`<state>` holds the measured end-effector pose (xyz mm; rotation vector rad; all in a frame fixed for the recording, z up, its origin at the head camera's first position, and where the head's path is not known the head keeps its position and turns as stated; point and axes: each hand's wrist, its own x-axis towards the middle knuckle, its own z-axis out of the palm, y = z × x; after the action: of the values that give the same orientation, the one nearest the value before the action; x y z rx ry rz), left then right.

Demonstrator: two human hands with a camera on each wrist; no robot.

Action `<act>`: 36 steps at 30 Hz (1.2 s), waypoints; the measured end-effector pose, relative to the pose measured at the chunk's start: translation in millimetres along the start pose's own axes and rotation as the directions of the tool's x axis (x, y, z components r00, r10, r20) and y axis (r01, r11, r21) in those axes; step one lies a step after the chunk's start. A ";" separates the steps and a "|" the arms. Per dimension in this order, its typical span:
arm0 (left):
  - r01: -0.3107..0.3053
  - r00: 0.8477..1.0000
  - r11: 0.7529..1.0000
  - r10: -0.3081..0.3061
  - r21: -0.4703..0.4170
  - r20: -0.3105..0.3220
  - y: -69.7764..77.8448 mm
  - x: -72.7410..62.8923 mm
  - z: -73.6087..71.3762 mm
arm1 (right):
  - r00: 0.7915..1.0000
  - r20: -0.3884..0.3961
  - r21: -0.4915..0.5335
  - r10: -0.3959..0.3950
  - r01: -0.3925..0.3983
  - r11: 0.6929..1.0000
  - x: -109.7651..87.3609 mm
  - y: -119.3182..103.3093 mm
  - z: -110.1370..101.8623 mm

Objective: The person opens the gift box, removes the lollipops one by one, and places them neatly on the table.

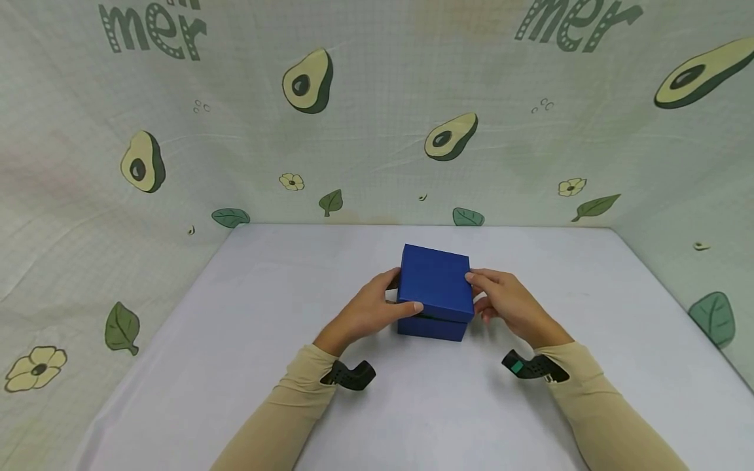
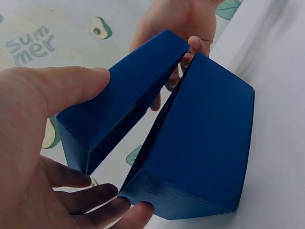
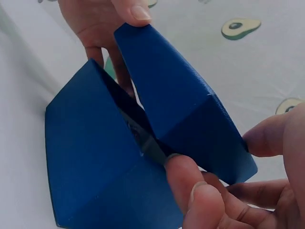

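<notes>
A blue box sits near the middle of the table, its lid (image 1: 436, 278) lifted slightly and tilted over the base (image 1: 430, 329). My left hand (image 1: 366, 311) grips the lid from the left, thumb along its front edge and fingers around the side. On the right, my right hand (image 1: 514, 306) pinches the lid, its thumb on the edge and fingers at the gap. The left wrist view shows a wedge-shaped opening between the lid (image 2: 126, 93) and the base (image 2: 200, 133). Something dark shows inside the gap in the right wrist view, too shadowed to identify.
A white-covered table (image 1: 265, 275) lies under the box. Behind it and at both sides hangs a pale cloth (image 1: 365, 144) printed with avocados, leaves and flowers. Each wrist wears a black strap (image 1: 350, 376).
</notes>
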<state>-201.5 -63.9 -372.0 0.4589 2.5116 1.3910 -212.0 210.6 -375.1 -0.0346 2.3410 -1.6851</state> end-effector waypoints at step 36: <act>-0.068 0.972 0.994 0.084 0.080 -0.219 7.9 -5.4 -12.2 | 0.962 -0.114 -0.103 -0.246 0.235 0.967 -13.8 -15.5 15.0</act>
<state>-199.5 -71.5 -358.5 0.4394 2.7577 1.4563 -197.3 193.9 -362.4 -0.2460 2.5958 -1.7347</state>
